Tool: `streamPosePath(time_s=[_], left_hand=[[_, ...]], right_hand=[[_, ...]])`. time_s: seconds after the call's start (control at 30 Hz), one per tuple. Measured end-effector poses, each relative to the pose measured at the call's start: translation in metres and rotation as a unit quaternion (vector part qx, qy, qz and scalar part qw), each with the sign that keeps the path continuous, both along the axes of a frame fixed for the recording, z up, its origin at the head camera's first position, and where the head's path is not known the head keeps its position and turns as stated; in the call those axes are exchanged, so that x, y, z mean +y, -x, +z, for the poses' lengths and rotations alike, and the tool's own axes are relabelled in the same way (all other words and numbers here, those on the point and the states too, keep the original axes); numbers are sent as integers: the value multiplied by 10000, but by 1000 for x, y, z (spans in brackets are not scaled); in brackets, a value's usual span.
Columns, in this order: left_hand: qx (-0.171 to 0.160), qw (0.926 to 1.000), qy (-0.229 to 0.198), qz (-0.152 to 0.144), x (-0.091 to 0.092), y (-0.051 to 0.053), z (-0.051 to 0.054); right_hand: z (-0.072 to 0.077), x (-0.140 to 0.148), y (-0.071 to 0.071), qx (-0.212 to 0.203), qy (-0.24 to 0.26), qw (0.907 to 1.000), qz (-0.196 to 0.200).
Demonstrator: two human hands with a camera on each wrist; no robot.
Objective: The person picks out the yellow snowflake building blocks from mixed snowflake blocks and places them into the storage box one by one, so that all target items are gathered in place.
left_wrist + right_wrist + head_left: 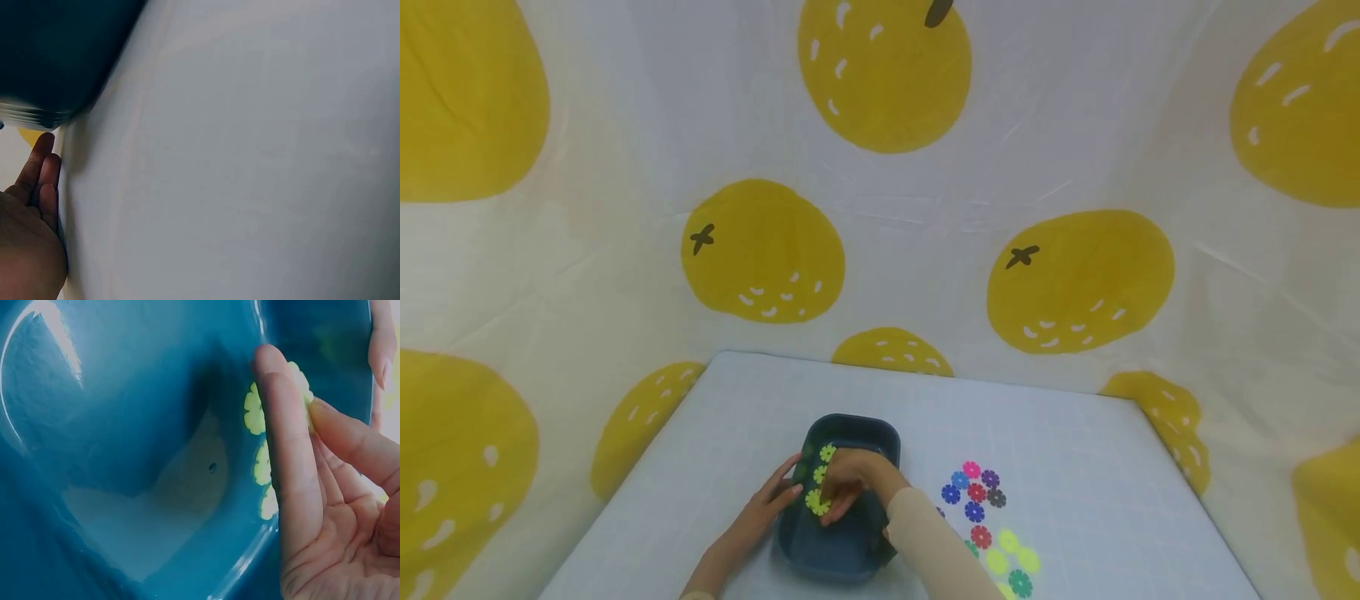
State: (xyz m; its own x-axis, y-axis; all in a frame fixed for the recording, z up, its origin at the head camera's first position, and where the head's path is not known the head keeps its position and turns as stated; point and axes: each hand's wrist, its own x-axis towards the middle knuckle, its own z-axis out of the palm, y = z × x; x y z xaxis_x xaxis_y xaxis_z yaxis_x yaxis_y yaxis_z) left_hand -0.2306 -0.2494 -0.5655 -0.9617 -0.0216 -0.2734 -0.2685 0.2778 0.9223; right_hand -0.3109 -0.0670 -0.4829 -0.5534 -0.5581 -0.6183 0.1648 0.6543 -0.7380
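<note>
A dark teal plastic basin point(835, 557) stands on the white table. Inside it, my right hand point(856, 473) pinches a yellow-green flower-shaped disc point(302, 381) between thumb and fingers, near the left wall. Several similar yellow-green discs point(827, 452) sit in a row along that wall; the right wrist view shows them partly hidden behind my fingers point(290, 456). At the basin's left side, my left hand point(767, 502) rests against the rim with its fingers extended. In the left wrist view, that hand point(31, 231) shows beside the basin point(56, 56), its fingers fairly straight.
Right of the basin, several loose flower-shaped discs lie on the table: pink point(972, 470), blue point(951, 494), red point(981, 537), green point(1020, 582) and yellow-green point(1028, 559). A white cloth printed with yellow fruit point(763, 250) hangs around the table.
</note>
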Motion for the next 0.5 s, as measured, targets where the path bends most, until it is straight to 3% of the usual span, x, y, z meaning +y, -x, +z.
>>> streamPosePath(time_s=[0.27, 0.5], left_hand=[[69, 9999, -62, -41, -1, -2, 1], [-3, 10000, -41, -32, -1, -3, 1]], right_hand=[[-3, -5, 0, 123, -139, 9996, 200], [-8, -6, -1, -57, -301, 9989, 361]])
